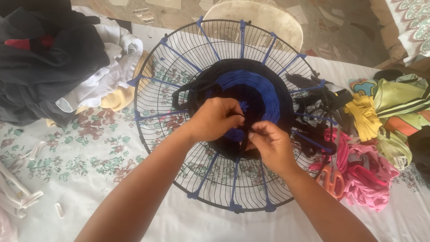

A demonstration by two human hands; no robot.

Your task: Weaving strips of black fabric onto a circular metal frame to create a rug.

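Both our hands work the weave [251, 96] on the fan guard [179, 71]: left grip [218, 118] and right grip [268, 144] each pinch a dark strip [242, 140].

Open cloth [67, 166] at near left, flat and free, good for passing. Small white strips [15, 190] there, low, easy to go over. Big round wire guard [179, 80] filling the middle; thin gaps between wires, too tight for fingers lower down. Dark clothes pile [45, 49] blocking far left. Bright fabric heap [380, 121] and orange scissors [333, 179] crowding the right side. Pale chair [264, 18] shutting off the far edge.
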